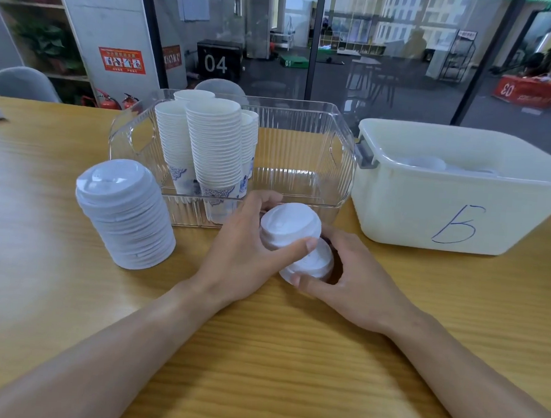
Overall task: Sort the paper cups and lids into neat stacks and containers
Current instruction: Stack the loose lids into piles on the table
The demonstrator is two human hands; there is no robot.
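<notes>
Sitting between both hands near the middle of the wooden desk (pixel 290 356) is a small stack of white plastic cup lids (pixel 291 224), tilted so its top leans toward 11 o'clock. The left hand (pixel 245 255) holds the upper lids, its thumb lying across the stack's near side and its fingers (pixel 265 196) curled over the far rim. The right hand (pixel 357 280) grips the lower lids (pixel 312 263) from 4 o'clock, thumb pressed at the bottom edge, its fingers wrapped behind and mostly hidden. At 9 o'clock from the hands a tall stack of white lids (pixel 125 213) stands on the desk, leaning slightly. At 12 o'clock sits a clear ribbed plastic bin (pixel 304 152) with nested stacks of white paper cups with blue print (pixel 213 145) in its left part. At 2 o'clock is a white plastic tub marked with a blue letter (pixel 457 202), with pale lids faintly visible inside.
</notes>
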